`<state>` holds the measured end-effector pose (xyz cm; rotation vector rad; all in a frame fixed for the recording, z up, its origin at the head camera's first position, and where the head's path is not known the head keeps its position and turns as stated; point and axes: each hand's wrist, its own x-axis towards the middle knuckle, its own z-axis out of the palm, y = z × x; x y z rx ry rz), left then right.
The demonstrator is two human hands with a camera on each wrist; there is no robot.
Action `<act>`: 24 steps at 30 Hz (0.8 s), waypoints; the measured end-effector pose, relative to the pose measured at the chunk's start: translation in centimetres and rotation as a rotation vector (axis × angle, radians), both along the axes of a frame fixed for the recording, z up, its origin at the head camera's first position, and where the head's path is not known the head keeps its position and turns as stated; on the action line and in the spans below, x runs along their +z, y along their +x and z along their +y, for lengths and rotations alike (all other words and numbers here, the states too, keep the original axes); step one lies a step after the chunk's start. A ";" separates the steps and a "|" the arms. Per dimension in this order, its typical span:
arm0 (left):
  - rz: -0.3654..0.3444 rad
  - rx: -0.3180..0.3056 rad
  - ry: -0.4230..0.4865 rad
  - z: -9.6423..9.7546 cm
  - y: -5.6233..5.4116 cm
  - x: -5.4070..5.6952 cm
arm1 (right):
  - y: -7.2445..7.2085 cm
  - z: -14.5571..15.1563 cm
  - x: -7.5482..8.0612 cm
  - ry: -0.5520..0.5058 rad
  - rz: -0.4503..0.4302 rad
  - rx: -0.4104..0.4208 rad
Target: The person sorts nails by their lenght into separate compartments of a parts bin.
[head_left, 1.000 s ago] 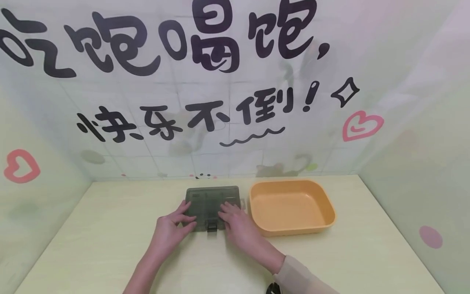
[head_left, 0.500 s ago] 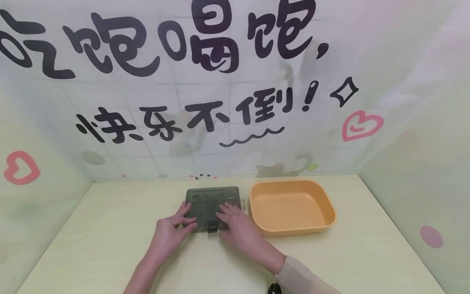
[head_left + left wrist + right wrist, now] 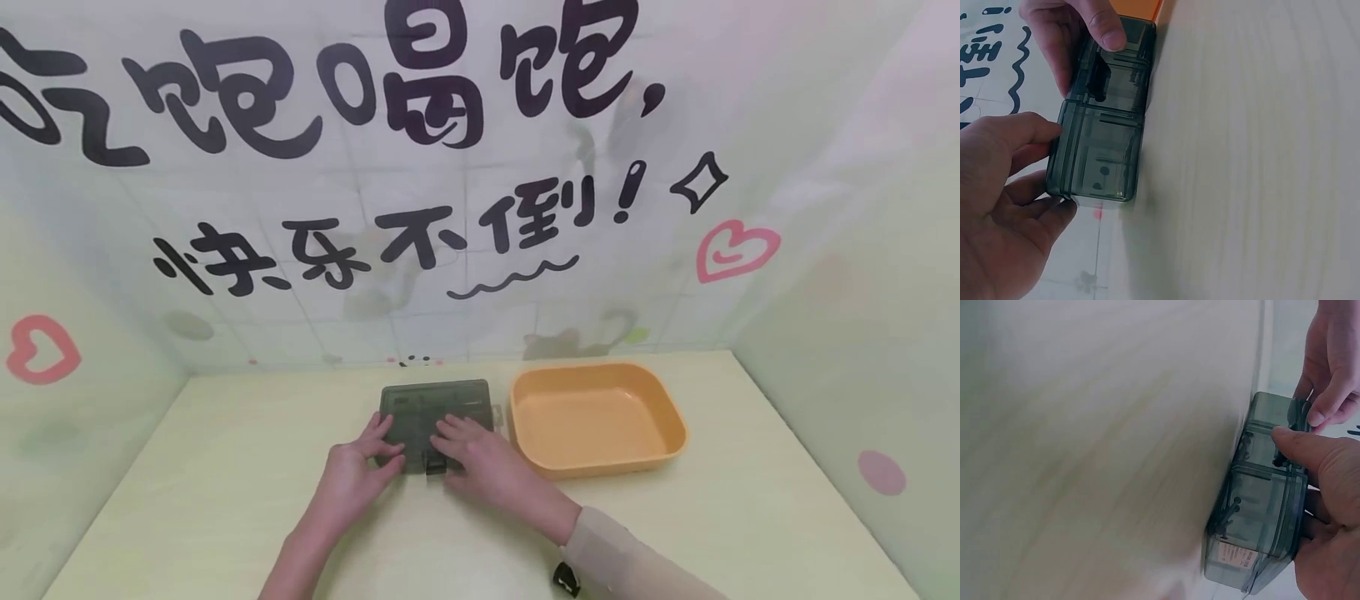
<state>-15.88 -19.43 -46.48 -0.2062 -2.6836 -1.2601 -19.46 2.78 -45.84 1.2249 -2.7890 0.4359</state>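
Observation:
A dark green see-through compartment box (image 3: 431,408) lies closed on the table, a black latch (image 3: 434,463) at its front edge. My left hand (image 3: 356,475) holds the box's left end, fingertips on the lid's edge. My right hand (image 3: 487,467) lies over the right half of the lid, fingers on top. In the right wrist view its thumb (image 3: 1307,447) reaches over the front by the latch. Through the clear wall of the box (image 3: 1254,512) show small dark screw-like pieces and a printed label (image 3: 1237,555).
An orange tray (image 3: 600,417) stands close to the right of the box. A small black object (image 3: 566,579) lies beside the right sleeve (image 3: 607,546). Behind the table (image 3: 187,500) rises a wall covering (image 3: 420,325) with large black characters.
My right hand has slid a little to the left across the lid toward the latch. The left hand and the box have hardly moved; the head view has tilted slightly.

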 end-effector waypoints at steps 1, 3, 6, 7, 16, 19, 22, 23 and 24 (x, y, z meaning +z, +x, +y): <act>-0.007 0.001 0.003 0.0 0.1 0.0 | 0.0 0.0 -0.1 0.009 0.022 0.008; -0.012 0.002 0.004 0.0 0.1 -0.1 | 0.1 0.1 -0.2 0.019 0.061 0.020; -0.011 0.001 0.007 -0.1 0.1 -0.2 | 0.2 0.0 -0.3 0.005 0.105 0.028; -0.009 0.002 0.006 -0.1 0.1 -0.2 | 0.2 0.0 -0.4 -0.008 0.117 0.029; 0.003 0.014 0.042 -0.1 0.1 -0.5 | -0.3 -0.3 -1.5 -0.148 0.161 0.026; 0.029 0.012 0.042 0.1 0.1 -0.7 | -0.5 -0.2 -1.8 -0.177 0.163 0.017; 0.068 0.010 0.041 0.2 0.1 -0.7 | -0.6 -0.3 -2.0 -0.218 0.165 0.020; 0.079 0.011 0.040 0.2 0.1 -0.7 | -0.6 -0.4 -2.1 -0.233 0.167 0.022; 0.089 0.013 0.038 0.2 0.1 -0.7 | -0.6 -0.5 -2.1 -0.246 0.169 0.023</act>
